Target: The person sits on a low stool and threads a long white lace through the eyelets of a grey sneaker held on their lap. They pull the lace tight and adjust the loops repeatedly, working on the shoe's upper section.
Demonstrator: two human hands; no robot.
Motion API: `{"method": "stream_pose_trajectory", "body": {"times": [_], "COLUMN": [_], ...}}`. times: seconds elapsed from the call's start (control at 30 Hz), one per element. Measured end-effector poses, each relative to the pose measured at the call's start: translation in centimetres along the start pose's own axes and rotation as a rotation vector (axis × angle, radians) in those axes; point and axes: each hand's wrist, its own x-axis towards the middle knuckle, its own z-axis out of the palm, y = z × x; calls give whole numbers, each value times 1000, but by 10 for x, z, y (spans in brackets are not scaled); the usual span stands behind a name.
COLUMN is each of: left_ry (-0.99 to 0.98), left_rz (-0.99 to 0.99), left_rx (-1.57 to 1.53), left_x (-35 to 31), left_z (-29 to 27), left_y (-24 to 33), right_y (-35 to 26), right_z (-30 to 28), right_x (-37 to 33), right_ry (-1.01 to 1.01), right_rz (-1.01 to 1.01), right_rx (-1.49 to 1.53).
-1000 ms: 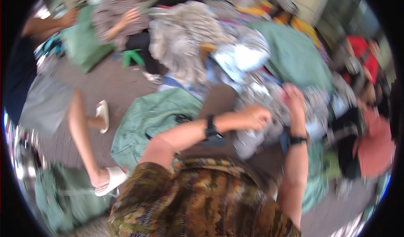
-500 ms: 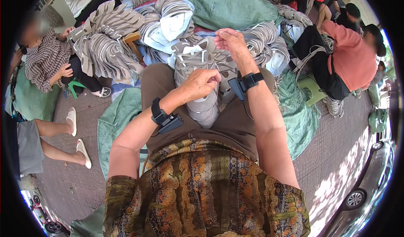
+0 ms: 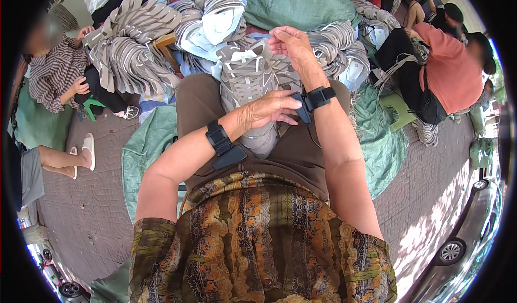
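Lying at the left hand's (image 3: 265, 109) parted fingertips, the dark wrist block (image 3: 305, 113) is worn below the right hand (image 3: 292, 44), slanted near-to-far; whether it is gripped cannot be told. The right fingers are held half-curled, apparently unfilled.

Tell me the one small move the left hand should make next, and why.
Probably the left hand should gently steady the dark box against the right wristband: its fingertips are at the box, which juts out from the band, and the right hand is raised with nothing visible in it.
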Motion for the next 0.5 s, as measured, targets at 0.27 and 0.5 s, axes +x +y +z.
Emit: {"method": "stream_pose_trajectory", "body": {"times": [0.27,0.5], "left_ry": [-84,-174], "left_rz": [-22,-53], "left_rx": [-49,-106], "left_x": [2,-7], "left_z": [-4,-5], "left_y": [-12,-19], "right_y": [22,2], "right_z": [10,32], "right_x": [5,-31], "right_ry": [-66,-63], "right_rz": [-478,-942], "right_rx": [-743,-1449]}}
